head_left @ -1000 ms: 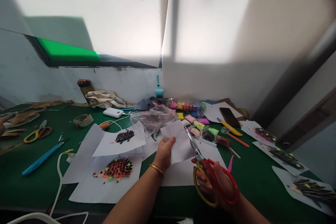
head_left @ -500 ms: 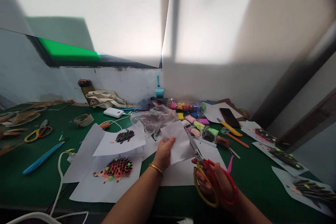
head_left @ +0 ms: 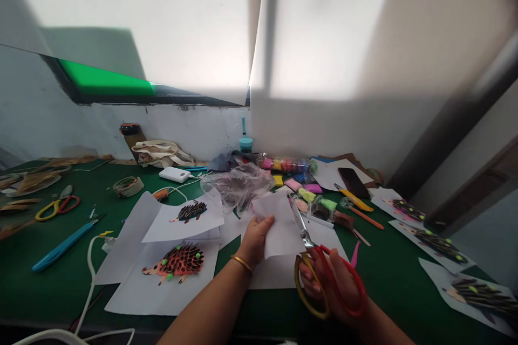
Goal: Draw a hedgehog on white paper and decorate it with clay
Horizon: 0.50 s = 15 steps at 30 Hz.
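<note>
My left hand (head_left: 257,238), with a gold bangle at the wrist, pinches a small white sheet of paper (head_left: 280,226) at its left side. My right hand (head_left: 334,283) is wrapped round the handles of a pair of scissors (head_left: 306,238), one loop red and the other yellow. The blades point up and away, along the paper's right edge; whether they touch it I cannot tell. Under both hands lies a larger white sheet (head_left: 272,275). To the left rest sheets with a black hedgehog picture (head_left: 193,211) and a red hedgehog picture (head_left: 183,260) with green dots.
Packs of coloured clay (head_left: 309,188), a plastic bag (head_left: 238,183) and a phone (head_left: 353,182) lie behind the hands. A yellow cutter (head_left: 356,198) is at right, near more hedgehog sheets (head_left: 431,242). Far left are other scissors (head_left: 60,206), a blue cutter (head_left: 67,243) and white cables (head_left: 91,275).
The small sheet and my left hand have shifted slightly right and down. The scissors' handle loops are spread a little wider, with the yellow loop moved left.
</note>
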Each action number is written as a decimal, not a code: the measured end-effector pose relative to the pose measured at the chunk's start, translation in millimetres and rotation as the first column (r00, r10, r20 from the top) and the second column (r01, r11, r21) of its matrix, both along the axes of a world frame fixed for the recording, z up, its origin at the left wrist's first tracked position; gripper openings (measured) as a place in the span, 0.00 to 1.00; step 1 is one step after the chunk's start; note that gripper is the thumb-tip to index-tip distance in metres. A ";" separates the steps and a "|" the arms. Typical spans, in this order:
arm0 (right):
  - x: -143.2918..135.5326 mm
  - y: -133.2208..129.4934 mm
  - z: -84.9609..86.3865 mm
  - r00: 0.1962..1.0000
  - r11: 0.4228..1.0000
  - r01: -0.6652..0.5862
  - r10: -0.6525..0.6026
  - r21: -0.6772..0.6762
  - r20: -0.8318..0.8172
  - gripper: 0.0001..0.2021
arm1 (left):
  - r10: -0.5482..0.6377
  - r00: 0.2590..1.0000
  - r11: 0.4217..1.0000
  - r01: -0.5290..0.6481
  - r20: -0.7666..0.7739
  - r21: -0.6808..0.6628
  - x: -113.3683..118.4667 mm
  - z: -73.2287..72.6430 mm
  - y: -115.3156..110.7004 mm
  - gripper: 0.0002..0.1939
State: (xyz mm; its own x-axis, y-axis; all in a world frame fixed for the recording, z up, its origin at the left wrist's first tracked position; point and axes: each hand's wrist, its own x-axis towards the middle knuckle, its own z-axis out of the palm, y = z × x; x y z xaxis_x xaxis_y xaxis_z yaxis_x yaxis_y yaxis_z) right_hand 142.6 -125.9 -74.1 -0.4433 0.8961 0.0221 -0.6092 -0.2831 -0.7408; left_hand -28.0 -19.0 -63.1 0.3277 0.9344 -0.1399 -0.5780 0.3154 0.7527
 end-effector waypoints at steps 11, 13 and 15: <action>3.6 2.4 -8.8 0.999 0.998 0.029 -0.030 -0.047 -0.032 0.29 | 0.018 1.000 1.000 -0.017 0.014 -0.019 3.0 -2.9 -0.5 0.26; 3.0 3.9 -8.6 0.998 0.998 0.041 -0.043 -0.051 -0.042 0.30 | 0.017 1.000 1.000 -0.016 0.027 -0.020 3.4 -2.9 -0.5 0.25; 2.5 4.5 -7.0 0.997 0.996 0.067 -0.070 -0.057 -0.042 0.30 | 0.013 0.999 1.000 -0.012 0.032 -0.023 3.7 -2.3 -0.8 0.25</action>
State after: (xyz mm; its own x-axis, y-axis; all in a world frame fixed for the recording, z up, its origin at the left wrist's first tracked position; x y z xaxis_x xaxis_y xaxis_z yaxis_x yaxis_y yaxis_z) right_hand 145.2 -121.4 -81.1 -0.3805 0.9247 -0.0106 -0.6604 -0.2798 -0.6968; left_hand -24.4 -19.8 -65.5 0.3208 0.9351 -0.1505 -0.6055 0.3246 0.7266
